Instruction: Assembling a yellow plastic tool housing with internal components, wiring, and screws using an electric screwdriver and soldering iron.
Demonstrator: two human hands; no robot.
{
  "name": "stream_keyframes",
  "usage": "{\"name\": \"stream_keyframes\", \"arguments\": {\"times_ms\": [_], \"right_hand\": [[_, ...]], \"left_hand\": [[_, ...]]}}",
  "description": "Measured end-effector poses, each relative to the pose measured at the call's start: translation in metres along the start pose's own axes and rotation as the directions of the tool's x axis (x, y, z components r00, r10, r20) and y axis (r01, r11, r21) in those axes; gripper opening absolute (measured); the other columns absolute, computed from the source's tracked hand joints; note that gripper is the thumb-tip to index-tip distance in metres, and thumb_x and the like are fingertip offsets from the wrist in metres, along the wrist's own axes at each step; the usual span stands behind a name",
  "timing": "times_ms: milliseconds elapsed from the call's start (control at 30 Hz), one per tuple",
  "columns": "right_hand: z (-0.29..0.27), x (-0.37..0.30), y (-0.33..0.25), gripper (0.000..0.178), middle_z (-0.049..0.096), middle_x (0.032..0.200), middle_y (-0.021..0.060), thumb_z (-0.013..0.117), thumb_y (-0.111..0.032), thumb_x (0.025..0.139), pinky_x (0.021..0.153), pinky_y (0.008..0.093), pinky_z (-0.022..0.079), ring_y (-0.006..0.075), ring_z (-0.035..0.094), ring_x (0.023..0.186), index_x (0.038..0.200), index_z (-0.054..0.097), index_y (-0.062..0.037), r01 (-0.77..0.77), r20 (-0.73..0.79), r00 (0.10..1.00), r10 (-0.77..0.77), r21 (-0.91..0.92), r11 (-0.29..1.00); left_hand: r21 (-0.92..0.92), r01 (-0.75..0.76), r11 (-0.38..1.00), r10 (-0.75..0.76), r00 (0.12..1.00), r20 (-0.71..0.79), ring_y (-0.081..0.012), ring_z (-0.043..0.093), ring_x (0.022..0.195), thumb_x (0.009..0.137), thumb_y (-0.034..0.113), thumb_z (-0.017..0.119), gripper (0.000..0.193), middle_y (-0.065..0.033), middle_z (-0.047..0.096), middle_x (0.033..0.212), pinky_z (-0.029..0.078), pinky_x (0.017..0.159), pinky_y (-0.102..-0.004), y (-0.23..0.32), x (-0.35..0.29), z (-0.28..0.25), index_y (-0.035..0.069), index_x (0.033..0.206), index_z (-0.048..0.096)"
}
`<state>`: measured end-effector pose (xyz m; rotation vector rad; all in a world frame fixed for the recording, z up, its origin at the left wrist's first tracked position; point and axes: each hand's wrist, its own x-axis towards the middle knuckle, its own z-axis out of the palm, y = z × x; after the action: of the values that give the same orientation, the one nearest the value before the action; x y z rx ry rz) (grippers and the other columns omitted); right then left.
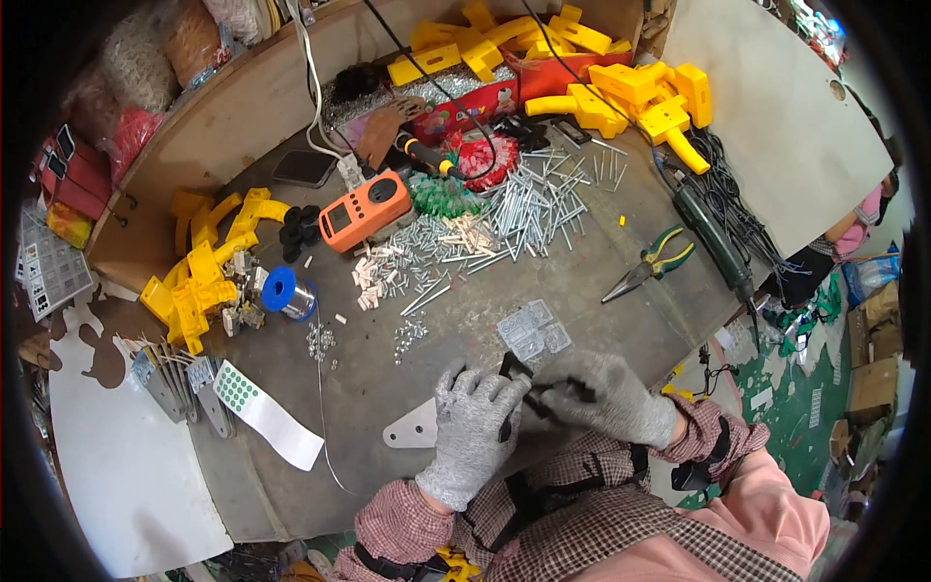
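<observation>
The left hand [473,417] has its fingers curled, a small black part [514,366] against their tips at one o'clock; whether it grips that part, I cannot tell. At three o'clock from it, the right hand [609,390] is half-curled, its blurred fingers meeting something dark, its hold unclear. A pale plate [411,430] with holes lies on the worktop [364,378] at nine o'clock from the left hand, a solder spool [281,288] at ten, an orange meter [367,210] at eleven; pliers [645,267] lie at one from the right.
</observation>
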<state>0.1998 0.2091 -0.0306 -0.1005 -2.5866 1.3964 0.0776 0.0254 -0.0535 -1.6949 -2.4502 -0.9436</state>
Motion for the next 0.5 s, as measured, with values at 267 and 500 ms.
{"name": "stream_keyframes", "arguments": {"times_ms": [267,500], "right_hand": [[-0.006,0.038,-0.022,0.023,0.066,0.109,0.0167,0.057,-0.013,0.095,0.089,0.0377,0.052,0.0289,0.064,0.103,0.115,0.063,-0.003,0.144,0.509,0.817,-0.27,0.273,0.951],[-0.176,0.226,0.145,0.031,0.064,0.107,0.0226,0.061,-0.022,0.089,0.084,0.0497,0.053,0.0417,0.063,0.101,0.114,0.064,-0.0042,-0.341,-0.475,0.872,-0.115,-0.76,0.553]], "left_hand": [[0.177,-0.124,0.976,0.073,0.96,0.272,-0.0422,0.046,0.128,0.071,0.048,0.085,0.097,-0.0216,0.047,0.138,0.033,0.109,-0.0581,-0.013,-0.018,-0.027,0.01,0.148,0.04],[0.201,0.033,0.979,-0.053,0.994,0.093,-0.0384,0.046,0.126,0.067,0.047,0.085,0.087,-0.0175,0.049,0.138,0.036,0.104,-0.055,0.006,-0.021,-0.014,0.012,0.14,0.052]]}}
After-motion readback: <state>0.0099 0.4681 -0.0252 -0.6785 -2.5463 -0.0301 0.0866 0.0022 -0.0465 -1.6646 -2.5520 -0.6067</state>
